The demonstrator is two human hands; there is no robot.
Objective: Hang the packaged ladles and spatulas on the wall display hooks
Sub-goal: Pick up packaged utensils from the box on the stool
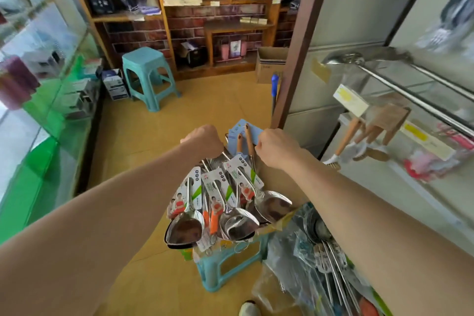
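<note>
My left hand is fisted around the top ends of a bundle of packaged steel spatulas, whose shiny blades hang down toward me with printed cards on the handles. My right hand pinches the top of wooden-handled utensils on pale blue cards just behind the bundle. On the right wall, a long steel ladle and other packaged utensils hang on display hooks with yellow price tags.
A teal stool stands below the bundle, beside a plastic bag of more packaged utensils. Another teal stool and a cardboard box sit by wooden shelves ahead. A glass counter runs along the left.
</note>
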